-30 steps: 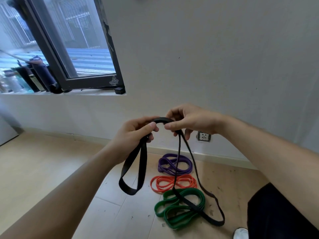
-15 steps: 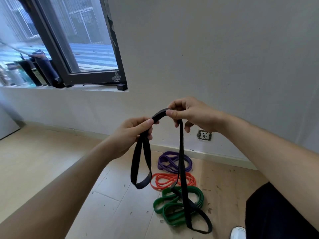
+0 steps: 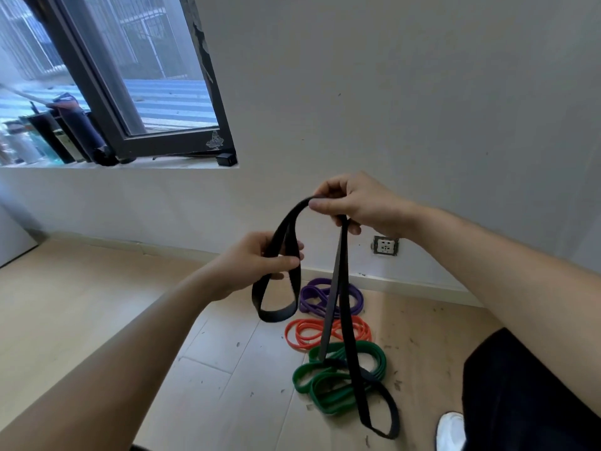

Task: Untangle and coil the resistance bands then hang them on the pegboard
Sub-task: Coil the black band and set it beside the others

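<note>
I hold a black resistance band point(image 3: 341, 307) up in front of me. My right hand point(image 3: 354, 203) pinches its top fold between thumb and forefinger. Lower and to the left, my left hand point(image 3: 260, 258) grips two strands, and a short loop hangs below it. A long loop drops from my right hand almost to the floor. On the wooden floor by the wall lie a purple band point(image 3: 310, 292), an orange band point(image 3: 300, 333) and a green band point(image 3: 328, 385), each in a loose coil. No pegboard is in view.
A white wall is ahead, with a socket point(image 3: 386, 245) low on it. A window point(image 3: 130, 76) at upper left has bottles point(image 3: 58, 131) along its sill. My dark trouser leg point(image 3: 527, 392) and white shoe point(image 3: 450, 431) are at lower right.
My right hand has risen and drawn the band's fold upward. My left hand has slid down the strands, and the short loop below it has shrunk. The long loop has swung narrower.
</note>
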`<control>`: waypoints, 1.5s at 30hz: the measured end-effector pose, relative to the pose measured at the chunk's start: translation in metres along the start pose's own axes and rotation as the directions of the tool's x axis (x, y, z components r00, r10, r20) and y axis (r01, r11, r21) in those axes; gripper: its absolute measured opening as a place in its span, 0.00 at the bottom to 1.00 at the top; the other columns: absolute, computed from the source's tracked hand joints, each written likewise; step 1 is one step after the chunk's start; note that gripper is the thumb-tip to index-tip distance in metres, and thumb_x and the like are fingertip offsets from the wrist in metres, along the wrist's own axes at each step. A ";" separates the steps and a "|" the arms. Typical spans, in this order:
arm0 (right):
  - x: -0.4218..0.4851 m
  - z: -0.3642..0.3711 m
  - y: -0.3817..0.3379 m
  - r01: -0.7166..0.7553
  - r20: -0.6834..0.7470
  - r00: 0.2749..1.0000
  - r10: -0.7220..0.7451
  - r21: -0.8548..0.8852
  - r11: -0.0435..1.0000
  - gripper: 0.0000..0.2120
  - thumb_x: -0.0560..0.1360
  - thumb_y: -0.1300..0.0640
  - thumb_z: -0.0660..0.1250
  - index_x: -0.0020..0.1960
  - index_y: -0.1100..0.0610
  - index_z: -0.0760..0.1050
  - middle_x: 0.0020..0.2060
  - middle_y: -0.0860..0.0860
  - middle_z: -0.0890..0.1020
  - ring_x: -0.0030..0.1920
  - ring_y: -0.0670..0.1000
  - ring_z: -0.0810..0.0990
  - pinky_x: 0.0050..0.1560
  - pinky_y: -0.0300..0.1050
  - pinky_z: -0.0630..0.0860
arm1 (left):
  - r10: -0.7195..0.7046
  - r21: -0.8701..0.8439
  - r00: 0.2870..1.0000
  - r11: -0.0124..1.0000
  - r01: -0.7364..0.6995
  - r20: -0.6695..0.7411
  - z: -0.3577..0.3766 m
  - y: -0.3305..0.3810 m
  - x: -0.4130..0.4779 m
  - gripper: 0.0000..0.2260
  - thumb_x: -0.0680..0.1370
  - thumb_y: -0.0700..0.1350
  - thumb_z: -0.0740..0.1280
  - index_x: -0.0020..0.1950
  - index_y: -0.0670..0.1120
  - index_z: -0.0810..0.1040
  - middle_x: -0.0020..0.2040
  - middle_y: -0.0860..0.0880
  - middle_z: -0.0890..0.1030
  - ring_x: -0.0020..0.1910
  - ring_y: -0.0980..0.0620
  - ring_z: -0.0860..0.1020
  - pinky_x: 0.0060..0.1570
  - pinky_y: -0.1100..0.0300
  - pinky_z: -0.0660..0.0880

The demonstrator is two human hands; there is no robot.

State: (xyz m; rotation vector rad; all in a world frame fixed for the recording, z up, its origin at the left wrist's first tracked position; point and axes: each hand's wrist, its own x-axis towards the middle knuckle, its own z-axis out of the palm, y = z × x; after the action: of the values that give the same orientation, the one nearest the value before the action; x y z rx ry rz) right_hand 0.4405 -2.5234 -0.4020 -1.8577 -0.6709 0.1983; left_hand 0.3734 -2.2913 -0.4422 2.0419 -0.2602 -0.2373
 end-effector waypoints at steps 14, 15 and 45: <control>0.004 -0.057 0.034 -0.197 -0.318 0.921 0.224 0.114 0.974 0.09 0.77 0.54 0.73 0.48 0.59 0.78 0.29 0.50 0.75 0.27 0.47 0.73 0.23 0.38 0.65 | -0.044 -0.315 0.998 0.947 0.057 0.048 -0.031 -0.035 -0.001 0.29 0.64 0.52 0.83 0.60 0.41 0.81 0.52 0.38 0.84 0.60 0.39 0.82 0.64 0.50 0.78; 0.004 -0.060 0.038 -0.217 -0.309 0.921 0.238 0.102 0.971 0.09 0.77 0.53 0.73 0.48 0.58 0.78 0.29 0.50 0.75 0.28 0.47 0.74 0.24 0.38 0.65 | -0.036 -0.368 0.999 0.929 0.047 0.037 -0.033 -0.035 0.000 0.29 0.64 0.52 0.83 0.60 0.41 0.82 0.50 0.39 0.84 0.59 0.39 0.82 0.61 0.51 0.80; 0.005 -0.045 0.048 -0.165 -0.071 0.985 0.158 -0.103 0.981 0.10 0.76 0.57 0.75 0.52 0.63 0.82 0.36 0.55 0.78 0.34 0.48 0.76 0.26 0.39 0.69 | -0.342 0.338 0.927 0.864 0.374 -0.154 -0.035 -0.036 -0.005 0.09 0.76 0.48 0.75 0.56 0.50 0.83 0.51 0.48 0.86 0.52 0.48 0.81 0.54 0.55 0.76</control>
State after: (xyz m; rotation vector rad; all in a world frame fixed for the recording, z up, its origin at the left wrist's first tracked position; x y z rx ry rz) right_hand 0.4812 -2.5688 -0.4274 -2.0160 -0.4960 0.2111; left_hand 0.3812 -2.2441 -0.4572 2.4564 0.1519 -0.3463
